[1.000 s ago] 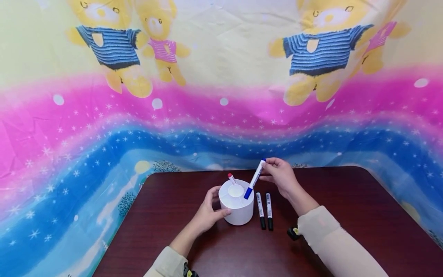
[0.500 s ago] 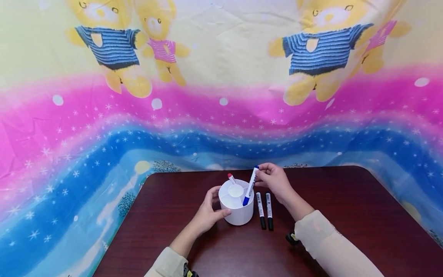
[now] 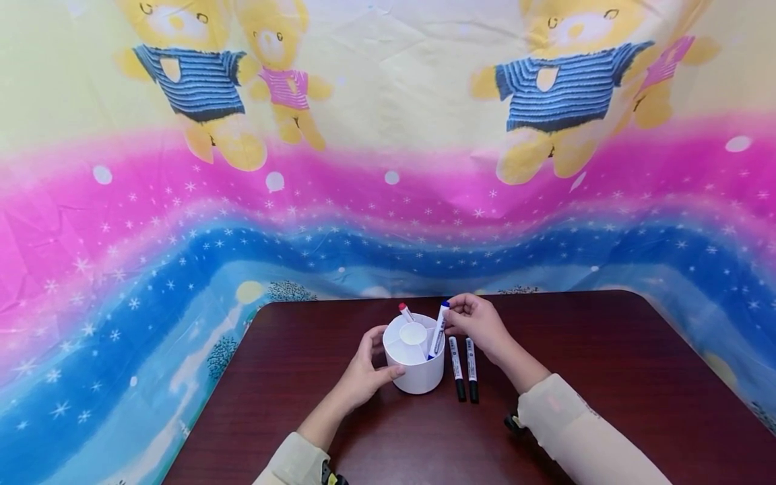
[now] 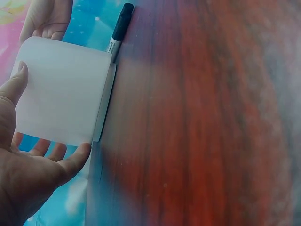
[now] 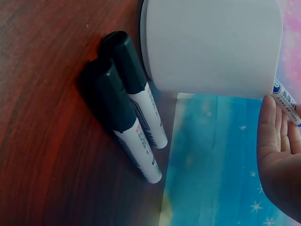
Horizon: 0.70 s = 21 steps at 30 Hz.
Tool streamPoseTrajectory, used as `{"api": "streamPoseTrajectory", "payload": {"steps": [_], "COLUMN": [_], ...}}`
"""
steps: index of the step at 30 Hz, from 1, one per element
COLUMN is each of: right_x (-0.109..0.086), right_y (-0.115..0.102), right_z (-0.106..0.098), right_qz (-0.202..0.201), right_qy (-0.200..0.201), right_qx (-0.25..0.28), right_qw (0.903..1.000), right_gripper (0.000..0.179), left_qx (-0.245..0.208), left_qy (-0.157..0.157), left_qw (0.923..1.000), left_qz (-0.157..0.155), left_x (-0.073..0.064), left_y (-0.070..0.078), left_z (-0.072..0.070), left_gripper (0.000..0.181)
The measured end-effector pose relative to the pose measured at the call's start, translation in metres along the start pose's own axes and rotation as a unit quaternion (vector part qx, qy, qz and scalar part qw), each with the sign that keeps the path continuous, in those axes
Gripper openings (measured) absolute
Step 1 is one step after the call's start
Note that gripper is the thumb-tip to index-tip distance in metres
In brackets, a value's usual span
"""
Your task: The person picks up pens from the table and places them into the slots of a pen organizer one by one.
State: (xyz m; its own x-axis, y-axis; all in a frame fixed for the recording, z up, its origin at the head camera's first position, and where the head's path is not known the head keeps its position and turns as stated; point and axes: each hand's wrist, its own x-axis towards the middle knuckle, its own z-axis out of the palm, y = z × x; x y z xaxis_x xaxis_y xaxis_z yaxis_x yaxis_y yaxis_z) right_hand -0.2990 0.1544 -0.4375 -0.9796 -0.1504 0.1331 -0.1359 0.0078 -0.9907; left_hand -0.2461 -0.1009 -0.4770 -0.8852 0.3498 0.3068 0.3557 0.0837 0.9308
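Observation:
A round white pen holder (image 3: 418, 380) with divided compartments stands on the table. My left hand (image 3: 360, 378) grips its left side, thumb in front and fingers curling around behind. In the left wrist view that thumb and the fingers span the holder's wall (image 4: 61, 94). My right hand (image 3: 481, 329) pinches a white marker (image 3: 440, 328) with blue ends near its top. The marker leans slightly, its lower blue cap inside the holder's right compartment. From the right wrist view, fingers lie along the marker (image 5: 285, 101) at the rim. A red-tipped marker (image 3: 405, 312) stands in a back compartment.
Just right of the holder, two black-capped markers (image 3: 457, 370) lie side by side on the dark red wooden table (image 3: 582, 350), caps toward the front. A curtain (image 3: 388, 202) printed with bears hangs behind the table's far edge.
The right hand has moved left and down, bringing the blue-ended marker from above the rim into the right compartment, more upright now. The left hand and holder have stayed put.

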Motion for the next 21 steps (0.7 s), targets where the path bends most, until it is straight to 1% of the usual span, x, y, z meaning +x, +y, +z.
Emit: {"api": "streamPoseTrajectory", "payload": {"steps": [5, 8, 12, 15, 21], "right_x": [-0.003, -0.007, -0.011, -0.010, -0.005], "right_y": [-0.001, -0.004, -0.005, 0.001, 0.018], "right_z": [0.000, 0.001, 0.000, -0.003, -0.013], "right_qz": [0.010, 0.007, -0.001, 0.011, 0.036], "right_qy": [-0.025, -0.047, -0.075, -0.074, -0.050], "right_qx": [-0.043, -0.047, -0.037, -0.031, -0.039], "right_qw": [0.9987, 0.9978, 0.9965, 0.9967, 0.9973], "right_gripper": [0.028, 0.027, 0.028, 0.028, 0.030], "left_qx": [-0.005, -0.007, -0.003, -0.001, -0.002], "left_qy": [0.002, 0.002, 0.000, -0.003, -0.001], "left_qw": [1.0000, 1.0000, 1.0000, 1.0000, 1.0000], "left_qz": [0.001, 0.002, -0.001, -0.005, -0.007], "left_x": [0.000, 0.000, 0.000, 0.000, -0.001], "left_y": [0.000, -0.001, -0.001, 0.000, -0.001], "left_z": [0.000, 0.001, 0.000, 0.000, 0.000], "left_gripper": [0.079, 0.078, 0.078, 0.079, 0.079]}}
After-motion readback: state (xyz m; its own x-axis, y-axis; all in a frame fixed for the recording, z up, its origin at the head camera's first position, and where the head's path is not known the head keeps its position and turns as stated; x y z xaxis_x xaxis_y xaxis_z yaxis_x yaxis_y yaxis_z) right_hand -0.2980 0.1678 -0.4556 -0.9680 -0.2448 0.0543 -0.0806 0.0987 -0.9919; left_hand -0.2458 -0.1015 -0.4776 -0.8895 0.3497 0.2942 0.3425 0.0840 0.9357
